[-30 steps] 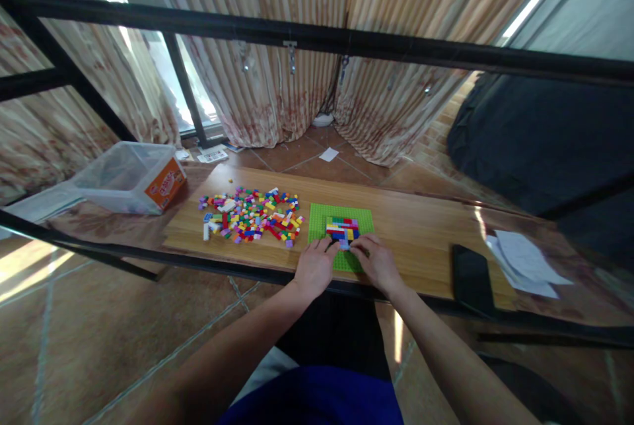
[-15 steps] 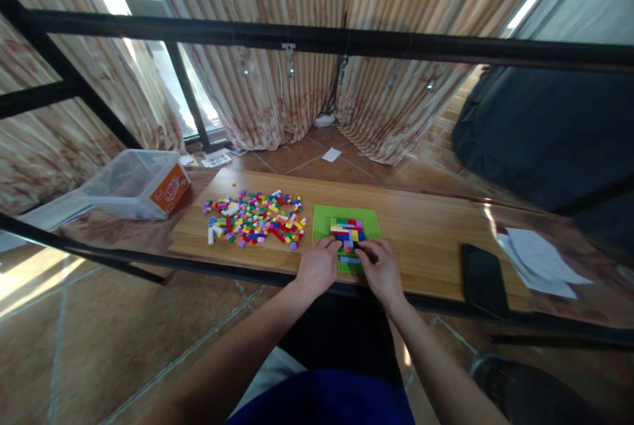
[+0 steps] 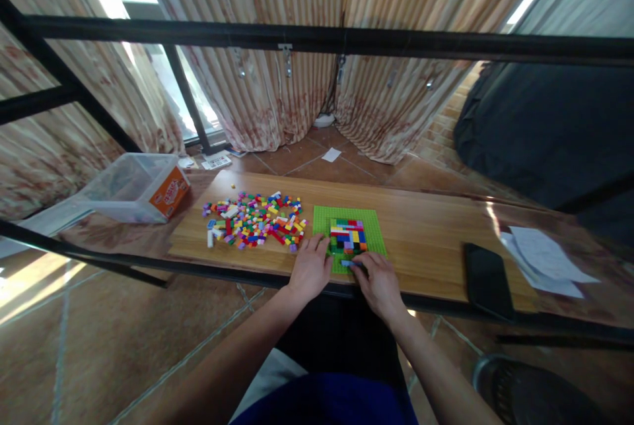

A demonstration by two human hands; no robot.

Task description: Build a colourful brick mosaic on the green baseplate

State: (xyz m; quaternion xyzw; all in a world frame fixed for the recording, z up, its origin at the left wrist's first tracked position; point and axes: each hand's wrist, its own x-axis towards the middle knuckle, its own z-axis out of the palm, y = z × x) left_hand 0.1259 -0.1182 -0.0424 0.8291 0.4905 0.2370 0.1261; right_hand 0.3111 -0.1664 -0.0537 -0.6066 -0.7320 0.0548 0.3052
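Note:
A green studded baseplate (image 3: 375, 230) lies on the wooden board, bearing a low block of multicoloured toy bricks (image 3: 348, 233) in red, white, blue, yellow, black and green. On the near part of the plate is a light blue brick (image 3: 345, 263). My right hand (image 3: 379, 280) has thumb and fingers closed at this brick's right end, which they partly cover. My left hand (image 3: 311, 268) rests at the plate's near left corner, its fingers loosely stretched out beside the built bricks, with nothing visible in them.
Loose bricks (image 3: 257, 219) are heaped on the board (image 3: 421, 233) left of the plate. Beyond them stands a clear plastic box (image 3: 129, 191) with an orange label. To the right lie a black phone-like slab (image 3: 488, 280) and papers (image 3: 545, 257). A black bar (image 3: 317, 39) crosses above.
My left hand has drawn back left from the built bricks and its fingers have loosened. My right hand has moved nearer to me, from the built bricks to the light blue brick.

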